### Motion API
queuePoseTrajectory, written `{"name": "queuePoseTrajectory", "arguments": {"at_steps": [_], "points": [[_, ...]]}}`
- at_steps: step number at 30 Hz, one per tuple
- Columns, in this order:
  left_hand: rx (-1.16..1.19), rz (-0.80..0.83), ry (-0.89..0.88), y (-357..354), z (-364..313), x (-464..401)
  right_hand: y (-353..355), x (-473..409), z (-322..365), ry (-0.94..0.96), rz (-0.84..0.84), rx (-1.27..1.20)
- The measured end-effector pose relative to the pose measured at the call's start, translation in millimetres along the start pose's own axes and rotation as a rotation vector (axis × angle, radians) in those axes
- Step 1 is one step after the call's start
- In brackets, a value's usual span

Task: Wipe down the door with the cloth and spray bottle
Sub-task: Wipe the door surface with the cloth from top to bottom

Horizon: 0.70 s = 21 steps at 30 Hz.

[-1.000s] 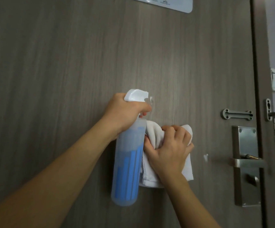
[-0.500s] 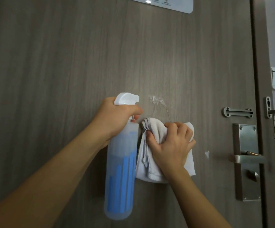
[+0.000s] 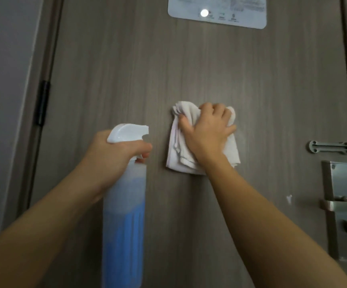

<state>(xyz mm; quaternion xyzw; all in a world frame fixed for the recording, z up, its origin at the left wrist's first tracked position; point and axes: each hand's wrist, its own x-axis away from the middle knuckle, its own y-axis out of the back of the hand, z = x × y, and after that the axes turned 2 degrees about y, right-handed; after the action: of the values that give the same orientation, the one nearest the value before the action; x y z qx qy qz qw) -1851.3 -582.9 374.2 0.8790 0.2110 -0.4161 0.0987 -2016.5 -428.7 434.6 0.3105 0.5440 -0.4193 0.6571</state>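
A grey-brown wood-grain door point(image 3: 199, 69) fills the view. My right hand point(image 3: 207, 129) grips a folded white cloth point(image 3: 175, 150) and presses it against the door at mid height. My left hand point(image 3: 114, 154) holds a translucent spray bottle point(image 3: 125, 215) with blue liquid and a white trigger head, its index finger curled round the trigger. The bottle hangs upright to the left of the cloth, a short gap apart from it.
A steel lock plate with lever handle point(image 3: 343, 206) sits at the right edge, a chain-guard bracket point(image 3: 329, 146) above it. A white notice plate point(image 3: 217, 11) is fixed at the door's top. A black hinge point(image 3: 41, 102) and the frame lie at left.
My right hand has slid the cloth up and to the right over the sprayed spot. My left hand has drawn the bottle left, away from the cloth. The view has shifted left.
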Motion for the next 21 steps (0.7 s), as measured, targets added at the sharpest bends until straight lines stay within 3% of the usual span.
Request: {"name": "queuePoseTrajectory", "arguments": {"at_steps": [3, 7, 16, 21], "points": [[-0.033, 0.002, 0.004, 21.8, 5.2, -5.1, -15.4, 17.2, 53.5, 0.249, 0.044, 0.018], [-0.086, 0.023, 0.004, 35.7, 4.3, -9.7, -16.7, 21.9, 50.2, 0.315, 0.058, -0.011], [-0.001, -0.022, 0.006, 17.4, 11.2, 7.1, 25.2, -13.0, -87.4, -0.131, -0.039, -0.019], [0.005, -0.019, 0.004, 24.1, 14.7, 10.2, 32.2, -20.5, -101.7, -0.309, -0.074, 0.002]]}}
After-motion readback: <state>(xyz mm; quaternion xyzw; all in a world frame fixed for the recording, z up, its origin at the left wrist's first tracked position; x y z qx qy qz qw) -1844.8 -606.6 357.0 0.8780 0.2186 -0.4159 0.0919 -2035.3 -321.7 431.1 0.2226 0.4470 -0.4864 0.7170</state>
